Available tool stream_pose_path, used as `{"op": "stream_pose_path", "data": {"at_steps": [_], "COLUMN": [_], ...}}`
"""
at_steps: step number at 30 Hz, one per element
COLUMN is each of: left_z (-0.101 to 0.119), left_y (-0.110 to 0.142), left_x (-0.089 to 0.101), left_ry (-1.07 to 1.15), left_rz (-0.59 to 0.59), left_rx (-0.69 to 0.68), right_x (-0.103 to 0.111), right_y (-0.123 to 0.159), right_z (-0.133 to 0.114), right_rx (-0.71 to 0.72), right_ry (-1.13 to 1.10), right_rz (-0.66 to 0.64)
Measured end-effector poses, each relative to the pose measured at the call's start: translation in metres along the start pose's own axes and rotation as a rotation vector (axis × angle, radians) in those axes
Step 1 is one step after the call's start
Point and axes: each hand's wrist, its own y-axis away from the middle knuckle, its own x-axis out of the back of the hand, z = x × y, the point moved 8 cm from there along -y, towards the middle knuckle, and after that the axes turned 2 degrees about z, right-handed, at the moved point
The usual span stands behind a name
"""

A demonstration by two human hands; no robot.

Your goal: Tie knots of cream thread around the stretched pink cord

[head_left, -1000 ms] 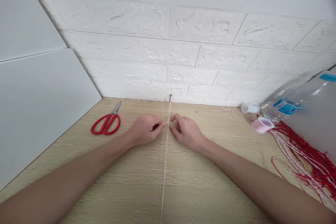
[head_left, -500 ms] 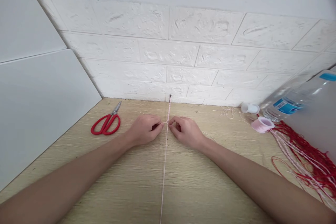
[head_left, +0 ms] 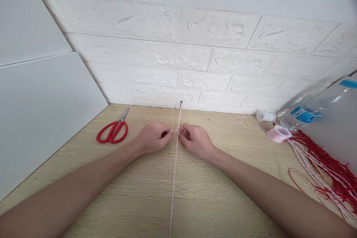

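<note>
Since a second ago my right hand (head_left: pixel 197 141) has brought its parted thumb and forefinger together and up to the pale pink cord (head_left: pixel 173 187), while my left hand (head_left: pixel 153 136) has drawn very slightly away from it. Between my left thumb and forefinger I pinch a thin thread (head_left: pixel 175 130), which runs across to the cord; whether my right fingertips grasp thread or cord I cannot tell. My cord stretches from a dark spot at the foot of the white brick-patterned wall (head_left: pixel 206 81), down between my hands and over the wooden table (head_left: pixel 139 200) towards me, its far stretch looking twisted or braided. Red-handled scissors (head_left: pixel 113 129) lie beyond my left forearm. Well off to my right are a white spool (head_left: pixel 266 116), a pink spool (head_left: pixel 275 134), a plastic bottle (head_left: pixel 306 113) and a heap of red strands (head_left: pixel 331 171).
</note>
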Motion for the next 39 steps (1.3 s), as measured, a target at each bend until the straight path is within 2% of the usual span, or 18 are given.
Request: {"op": "stream_pose_path", "data": {"at_steps": [10,16,21,26,31,39], "left_z": [-0.011,-0.013,-0.01,-0.008,-0.001,-0.005], "left_y": [0.001,0.0,-0.001,0.0,0.0,0.0], "left_x": [0.0,0.001,-0.002,-0.005,-0.006,-0.005], "left_ry": [-0.053,-0.022,-0.004,-0.007,0.003,-0.026], "left_rz": [0.002,-0.008,-0.039,-0.066,-0.079,-0.052], "left_rx": [0.095,0.167,0.123,0.089,0.019,0.036], "right_x": [0.004,0.003,0.001,0.001,0.0,0.004], "right_y": [0.0,0.0,0.0,0.001,0.001,0.001], "right_z": [0.007,0.003,0.003,0.004,0.001,0.004], "right_rx": [-0.08,-0.047,-0.004,-0.031,0.021,0.019], "right_ry": [-0.039,-0.001,0.037,-0.02,-0.033,-0.051], "right_rz": [0.022,0.033,0.027,0.019,0.01,0.056]}}
